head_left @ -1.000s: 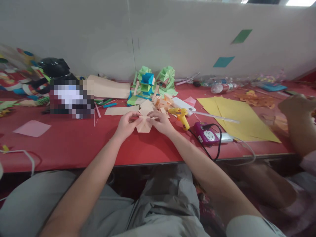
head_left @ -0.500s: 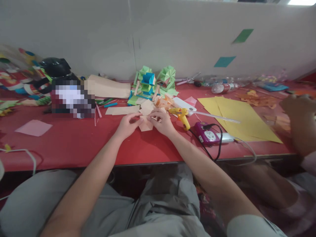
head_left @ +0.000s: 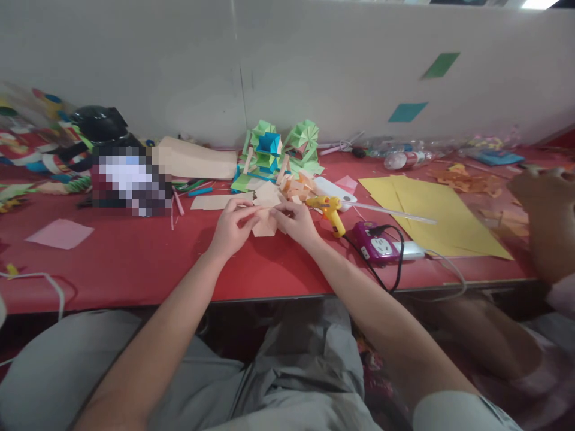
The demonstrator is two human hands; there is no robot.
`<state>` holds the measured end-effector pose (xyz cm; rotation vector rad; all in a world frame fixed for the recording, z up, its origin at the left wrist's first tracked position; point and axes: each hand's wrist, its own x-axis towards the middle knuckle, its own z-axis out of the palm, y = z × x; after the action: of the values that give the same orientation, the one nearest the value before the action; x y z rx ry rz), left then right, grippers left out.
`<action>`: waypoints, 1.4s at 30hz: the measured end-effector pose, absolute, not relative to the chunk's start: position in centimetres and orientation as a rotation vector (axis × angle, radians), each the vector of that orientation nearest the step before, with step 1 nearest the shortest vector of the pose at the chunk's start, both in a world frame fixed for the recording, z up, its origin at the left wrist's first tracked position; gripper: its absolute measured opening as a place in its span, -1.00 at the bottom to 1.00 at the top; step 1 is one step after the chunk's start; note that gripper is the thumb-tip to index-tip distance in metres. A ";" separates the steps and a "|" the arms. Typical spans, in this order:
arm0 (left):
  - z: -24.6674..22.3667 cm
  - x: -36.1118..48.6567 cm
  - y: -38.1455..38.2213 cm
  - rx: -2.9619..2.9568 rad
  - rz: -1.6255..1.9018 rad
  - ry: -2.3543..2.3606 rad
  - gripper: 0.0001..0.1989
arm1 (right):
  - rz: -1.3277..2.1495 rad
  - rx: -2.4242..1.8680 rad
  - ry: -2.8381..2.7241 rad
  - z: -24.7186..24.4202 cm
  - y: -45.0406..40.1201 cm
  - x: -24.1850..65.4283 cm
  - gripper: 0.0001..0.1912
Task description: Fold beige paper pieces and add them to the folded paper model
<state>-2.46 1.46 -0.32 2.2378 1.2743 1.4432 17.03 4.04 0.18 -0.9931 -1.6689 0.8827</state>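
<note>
A small folded piece of cream paper is held up between my two hands, over the red table. My left hand pinches its left side between thumb and fingers. On the other side my right hand grips its right edge, fingers bent. The paper's upper part is partly hidden by my fingers. Just behind it lie more cream paper pieces and crumpled orange paper. To the right of my right hand rests a yellow hot glue gun with a clear glue stick in it.
Green and blue folded paper models stand at the back. A purple power socket with cables sits right of the glue gun, beside yellow sheets. A pink square lies left. Another person's hand is at the far right.
My left fingers have shifted slightly on the cream paper, and its lower part has changed shape a little in view. The things around it stay put.
</note>
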 end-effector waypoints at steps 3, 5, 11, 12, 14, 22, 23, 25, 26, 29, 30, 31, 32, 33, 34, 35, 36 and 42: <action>-0.1 -2.3 1.4 2.163 1.450 1.322 -0.80 | 0.851 -0.993 -1.699 0.3 3.9 17.0 -0.75; 0.1 -2.2 1.4 2.117 1.440 1.338 -0.83 | 0.793 -0.991 -1.733 0.3 3.8 17.1 -0.76; 0.4 -2.2 1.2 2.032 1.353 1.413 -0.87 | 0.723 -1.021 -1.797 0.0 4.0 17.1 -0.77; 0.4 -2.2 1.2 2.008 1.330 1.432 -0.87 | 0.739 -1.024 -1.803 -0.1 4.1 17.1 -0.78; 0.3 -2.2 1.2 1.955 1.299 1.424 -0.86 | 0.765 -1.020 -1.810 -0.2 4.2 17.1 -0.81; 0.2 -2.0 1.3 1.849 1.218 1.303 -0.86 | 0.831 -0.997 -1.839 -0.2 4.2 17.1 -0.79; 0.3 -2.0 1.3 1.853 1.198 1.297 -0.86 | 0.835 -0.995 -1.850 -0.3 4.2 17.2 -0.80; 0.3 -2.0 1.2 1.870 1.161 1.291 -0.87 | 0.857 -0.990 -1.875 -0.4 4.2 17.2 -0.83; 0.3 -2.0 1.1 1.885 1.147 1.296 -0.87 | 0.872 -0.988 -1.886 -0.5 4.3 17.3 -0.84; 0.3 -2.1 1.1 1.944 1.118 1.336 -0.88 | 0.899 -0.993 -1.927 -0.7 4.4 17.4 -0.89; 0.2 -2.1 1.0 1.957 1.110 1.349 -0.88 | 0.893 -0.997 -1.940 -0.7 4.4 17.4 -0.91; 0.2 -2.2 1.1 1.965 1.101 1.355 -0.87 | 0.884 -0.998 -1.949 -0.7 4.4 17.5 -0.93; 0.2 -2.2 1.1 1.966 1.092 1.355 -0.86 | 0.879 -0.996 -1.953 -0.7 4.4 17.5 -0.94; 0.2 -2.2 1.1 1.960 1.080 1.351 -0.85 | 0.880 -0.994 -1.949 -0.7 4.4 17.5 -0.94; 0.2 -2.2 1.1 1.951 1.070 1.347 -0.85 | 0.889 -0.993 -1.940 -0.7 4.4 17.5 -0.92; 0.2 -2.2 1.2 1.943 1.065 1.347 -0.85 | 0.902 -0.992 -1.928 -0.7 4.3 17.5 -0.90; 0.2 -2.2 1.2 1.938 1.067 1.353 -0.85 | 0.915 -0.992 -1.919 -0.6 4.3 17.5 -0.88; 0.3 -2.3 1.0 1.995 1.023 1.391 -0.89 | 0.884 -0.951 -1.987 -0.5 4.0 17.4 -0.84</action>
<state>-2.30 1.03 0.34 1.9952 1.3906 1.0232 17.39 4.04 -0.52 -0.9509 -1.9874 0.8841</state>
